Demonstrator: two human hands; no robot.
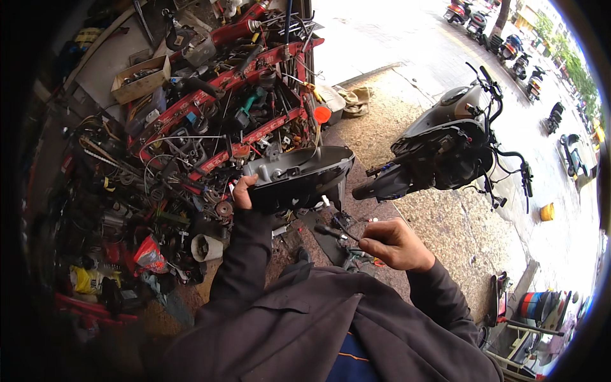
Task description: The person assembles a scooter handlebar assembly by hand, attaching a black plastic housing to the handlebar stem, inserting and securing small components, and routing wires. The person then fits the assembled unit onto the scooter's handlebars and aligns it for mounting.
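Note:
Up in front of me, my left hand [244, 191] grips a headlight housing [299, 175] at its left end. The housing is dark and glossy below, with a grey inner side facing up. Lower and to the right, my right hand [398, 245] pinches a thin black cable [349, 234] between thumb and fingers. A thicker black end of the cable points left, beneath the housing and apart from it. A small white connector [326, 200] shows just under the housing's right part; I cannot tell what it joins. Most of my left fingers are hidden behind the housing.
A red metal rack [273, 57] piled with tools stands ahead on the left. Loose parts, a white cup-shaped container [205, 248] and a red bag [149, 253] crowd the left floor. A partly stripped scooter [439, 149] stands at right, with a yellow bucket [547, 212] beyond.

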